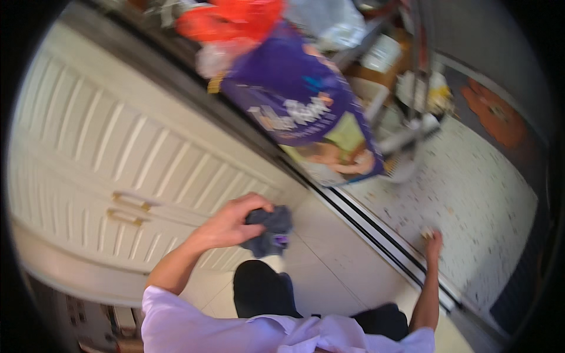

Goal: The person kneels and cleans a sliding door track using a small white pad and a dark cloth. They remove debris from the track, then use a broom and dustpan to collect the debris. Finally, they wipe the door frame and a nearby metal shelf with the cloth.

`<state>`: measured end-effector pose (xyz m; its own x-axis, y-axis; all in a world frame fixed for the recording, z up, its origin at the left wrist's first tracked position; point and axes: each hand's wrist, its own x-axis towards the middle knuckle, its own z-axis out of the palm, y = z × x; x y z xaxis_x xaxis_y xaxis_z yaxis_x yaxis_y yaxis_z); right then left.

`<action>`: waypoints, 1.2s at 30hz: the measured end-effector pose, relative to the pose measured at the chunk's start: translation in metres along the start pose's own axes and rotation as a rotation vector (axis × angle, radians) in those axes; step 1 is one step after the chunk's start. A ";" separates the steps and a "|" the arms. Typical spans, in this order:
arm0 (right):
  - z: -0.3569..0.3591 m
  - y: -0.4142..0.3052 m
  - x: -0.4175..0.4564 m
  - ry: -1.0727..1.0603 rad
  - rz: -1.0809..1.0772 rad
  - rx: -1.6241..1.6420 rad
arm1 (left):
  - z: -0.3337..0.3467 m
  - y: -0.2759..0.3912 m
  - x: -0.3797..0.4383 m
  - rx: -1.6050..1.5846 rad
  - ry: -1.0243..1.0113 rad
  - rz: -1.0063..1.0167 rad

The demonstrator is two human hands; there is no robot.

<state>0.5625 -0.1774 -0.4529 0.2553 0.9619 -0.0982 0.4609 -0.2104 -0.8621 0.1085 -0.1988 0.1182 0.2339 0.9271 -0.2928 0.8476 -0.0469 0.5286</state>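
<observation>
A dark grey cloth (271, 231) with a small purple patch is gripped between the thumb and fingers of my left hand (240, 220). The hand is held over the tiled floor, in front of a white louvred cabinet. Past the sliding-door track, at the right, my right hand (435, 242) reaches low over the speckled floor (459, 194). Something small and pale (427, 233) shows at its fingertips; blur hides what it is and whether it is held.
A purple printed plastic pack (291, 84) and a red plastic bag (234, 20) stand by a metal rack (421, 57). The sliding-door track (375, 240) crosses the floor. Gold handles (132, 200) project from the cabinet (145, 150). A flower-patterned mat (494, 114) lies beyond.
</observation>
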 end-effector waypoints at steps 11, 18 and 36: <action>-0.002 -0.097 -0.008 0.073 -0.041 0.147 | 0.080 0.063 0.060 0.005 -0.435 0.230; -0.019 -0.112 -0.021 0.060 0.144 0.425 | 0.094 0.113 0.114 -0.123 -0.319 0.480; -0.015 -0.086 -0.029 0.017 0.045 0.239 | -0.107 0.017 0.377 1.401 -0.013 -0.389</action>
<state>0.5280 -0.1894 -0.3688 0.2859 0.9490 -0.1327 0.2351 -0.2037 -0.9504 0.1604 0.1895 0.1019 -0.1173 0.9625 -0.2448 0.6163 -0.1227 -0.7779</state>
